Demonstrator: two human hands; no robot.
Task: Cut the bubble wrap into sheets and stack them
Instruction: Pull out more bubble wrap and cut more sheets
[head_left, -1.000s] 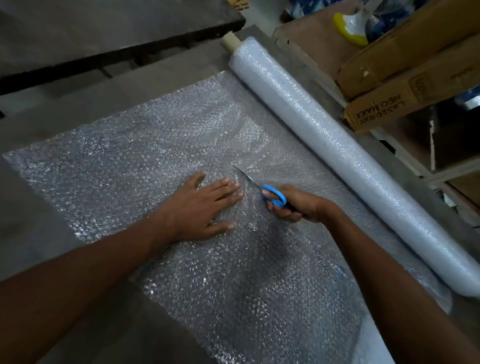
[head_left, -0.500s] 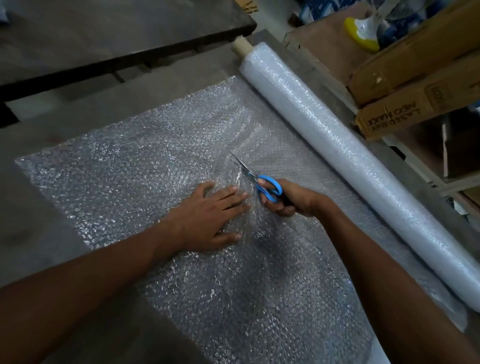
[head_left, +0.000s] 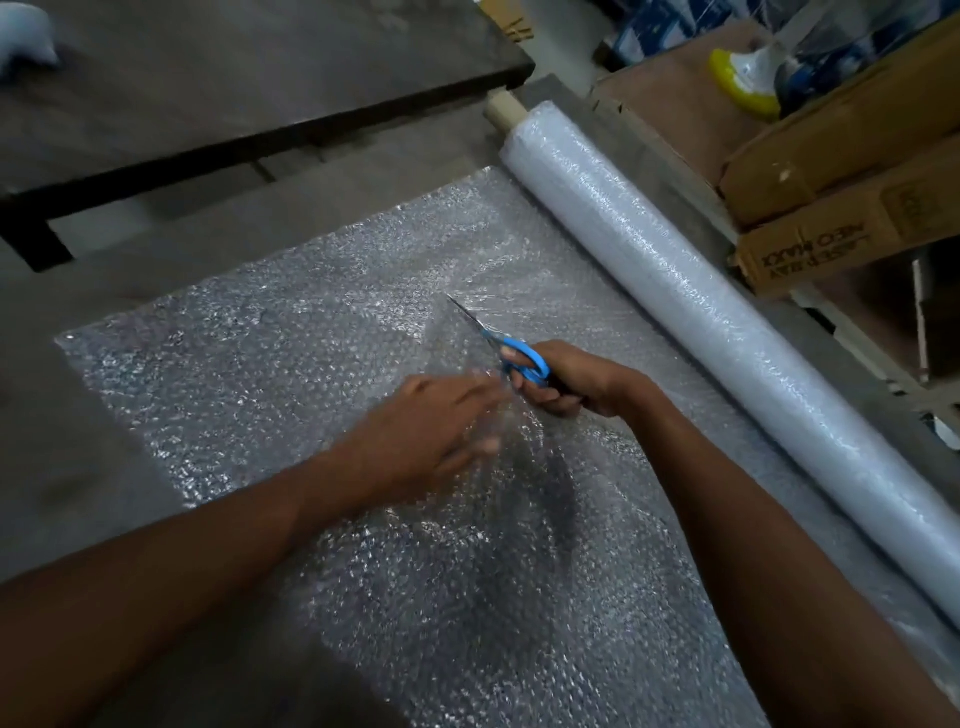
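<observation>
One clear, featherlight bubble wrap sheet (head_left: 291, 374) lying floppy on grey table (head_left: 78, 467); my right hand (head_left: 576, 382) gripping blue-handled scissors (head_left: 511, 353), cutting; left hand (head_left: 431, 421) blurred, fingers extended, seemingly pressing wrap beside cut.

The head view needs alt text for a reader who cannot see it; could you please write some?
A person's right hand cuts unrolled bubble wrap with blue-handled scissors, the blurred left hand beside the cut. The roll lies along the right.
</observation>
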